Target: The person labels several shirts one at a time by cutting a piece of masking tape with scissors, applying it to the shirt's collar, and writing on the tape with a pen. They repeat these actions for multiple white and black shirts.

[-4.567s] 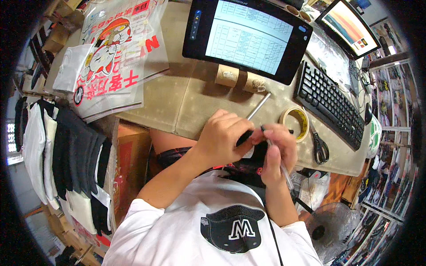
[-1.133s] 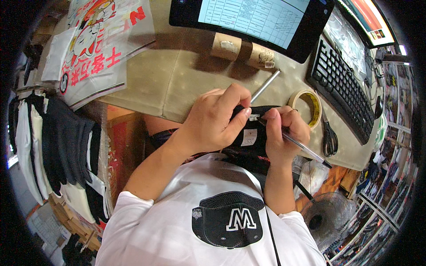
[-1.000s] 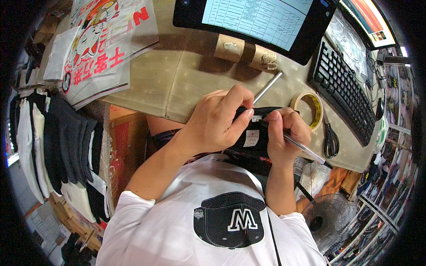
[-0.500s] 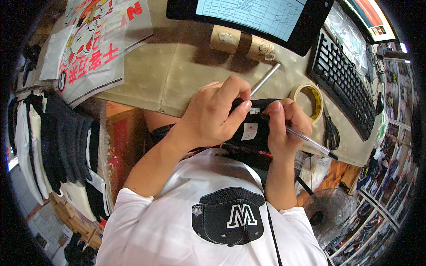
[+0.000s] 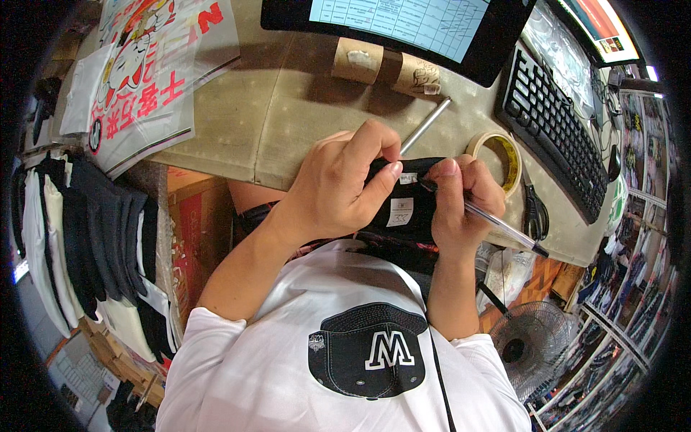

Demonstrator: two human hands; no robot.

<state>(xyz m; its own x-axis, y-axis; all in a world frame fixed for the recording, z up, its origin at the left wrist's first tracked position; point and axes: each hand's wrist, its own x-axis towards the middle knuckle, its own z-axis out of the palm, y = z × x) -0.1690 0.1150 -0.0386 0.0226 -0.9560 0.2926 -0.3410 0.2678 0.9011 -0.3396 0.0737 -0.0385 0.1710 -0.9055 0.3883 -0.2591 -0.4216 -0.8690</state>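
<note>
Whereas it was mostly hidden earlier, the white label [image 5: 401, 212] now shows, seemingly within reach of the pen [image 5: 507, 230] the right hand [image 5: 464, 198] grips; left hand [image 5: 342, 180] pinches the black garment [image 5: 426, 212] at the desk [image 5: 223, 137]

Across the upper part, a tan-covered, seamed table [image 5: 281, 122]; below its left portion, a reddish-brown box [image 5: 188, 216]. At far left, a row of dark and white garments [image 5: 93, 230] beside a bright patch [image 5: 20, 268]. Lower right, a caged fan [image 5: 529, 345] near orange-brown patterned flooring [image 5: 545, 273], with packed, white-railed shelves [image 5: 612, 338] beyond.
</note>
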